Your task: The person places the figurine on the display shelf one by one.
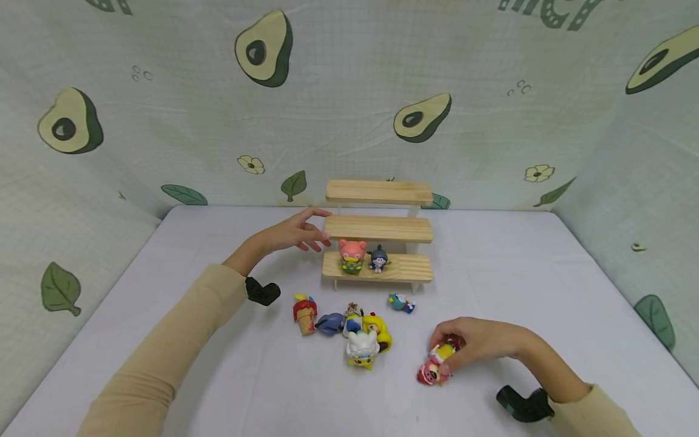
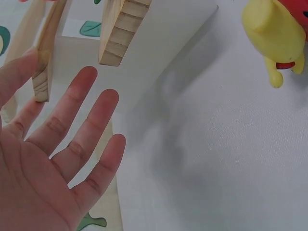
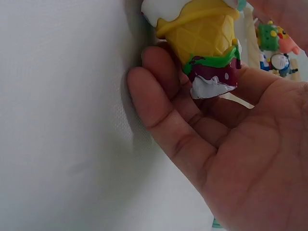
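Note:
My right hand (image 1: 480,343) grips a toy figurine (image 1: 434,369) with a pink and red head and a yellow waffle-cone body, low over the right front of the table. Its maroon and white base (image 3: 214,82) shows between the fingers in the right wrist view. At the left end of the three-tier wooden stand (image 1: 378,229), my left hand (image 1: 289,233) touches the middle shelf with thumb and index finger; its other fingers are straight and spread. On the lowest shelf stand a pink figurine (image 1: 352,257) and a dark-capped figurine (image 1: 378,260).
In front of the stand lies a cluster: a red-topped cone figurine (image 1: 306,314), a blue-purple one (image 1: 330,324), a yellow one (image 1: 379,331) and a white-hooded one (image 1: 362,346). A small blue figurine (image 1: 401,302) lies apart. A printed cloth backdrop (image 1: 349,121) stands behind the table.

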`<control>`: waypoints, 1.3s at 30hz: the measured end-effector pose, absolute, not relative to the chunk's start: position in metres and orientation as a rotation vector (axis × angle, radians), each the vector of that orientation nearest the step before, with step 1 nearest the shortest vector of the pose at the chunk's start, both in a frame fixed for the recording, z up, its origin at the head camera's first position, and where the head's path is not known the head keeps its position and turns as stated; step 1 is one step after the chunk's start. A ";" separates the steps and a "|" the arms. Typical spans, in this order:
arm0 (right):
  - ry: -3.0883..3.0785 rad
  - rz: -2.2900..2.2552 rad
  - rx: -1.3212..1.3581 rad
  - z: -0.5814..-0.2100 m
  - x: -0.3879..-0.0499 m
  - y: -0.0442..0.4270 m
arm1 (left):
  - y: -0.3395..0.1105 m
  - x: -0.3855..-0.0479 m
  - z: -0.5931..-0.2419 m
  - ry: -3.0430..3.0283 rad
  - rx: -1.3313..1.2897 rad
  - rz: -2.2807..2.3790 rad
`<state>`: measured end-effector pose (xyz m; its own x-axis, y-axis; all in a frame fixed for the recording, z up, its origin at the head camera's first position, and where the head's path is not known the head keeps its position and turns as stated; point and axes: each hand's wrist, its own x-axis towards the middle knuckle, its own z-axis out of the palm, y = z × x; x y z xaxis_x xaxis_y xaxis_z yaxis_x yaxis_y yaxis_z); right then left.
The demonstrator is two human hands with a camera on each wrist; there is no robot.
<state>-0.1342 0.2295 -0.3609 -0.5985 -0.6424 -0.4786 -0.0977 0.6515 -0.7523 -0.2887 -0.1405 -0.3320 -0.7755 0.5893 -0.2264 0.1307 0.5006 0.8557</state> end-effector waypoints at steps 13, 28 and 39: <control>2.039 -0.889 -0.592 -0.360 -0.139 0.228 | -0.142 -0.292 -0.335 2.243 0.590 1.214; 2.092 -0.904 -0.601 -0.364 -0.138 0.228 | -0.142 -0.291 -0.334 2.249 0.586 1.206; 2.144 -0.952 -0.602 -0.361 -0.138 0.229 | -0.141 -0.290 -0.333 2.245 0.581 1.204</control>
